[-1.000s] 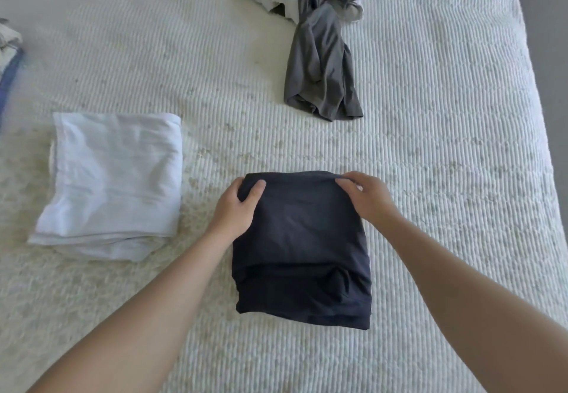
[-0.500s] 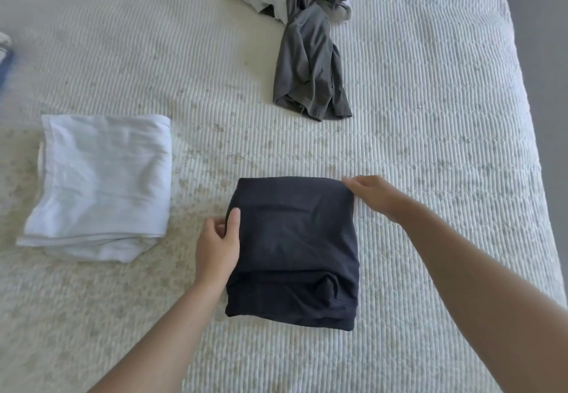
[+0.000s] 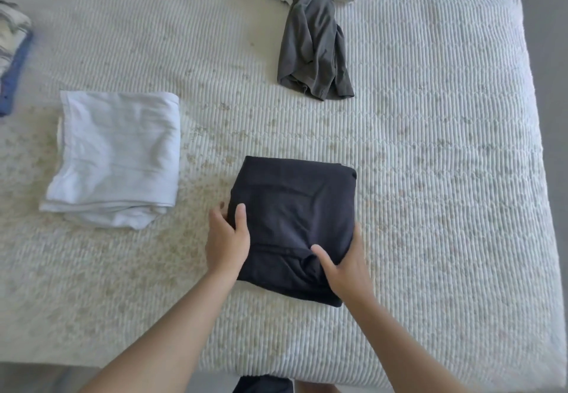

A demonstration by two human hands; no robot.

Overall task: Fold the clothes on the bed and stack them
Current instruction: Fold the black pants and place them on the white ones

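Now both hands have slid down from the far corners of the folded dark garment (image 3: pixel 295 208) to its near half: the left hand (image 3: pixel 226 240) grips the left edge, thumb on top and fingers tucked beneath, while the right hand (image 3: pixel 345 265) clamps the near right corner the same way. The garment is a soft, matte, squarish bundle lying mid-bed (image 3: pixel 430 177), whose cover is ribbed and cream. To its left rests a folded white garment (image 3: pixel 116 156), thin and creased; beyond lies a crumpled grey garment (image 3: pixel 313 45)
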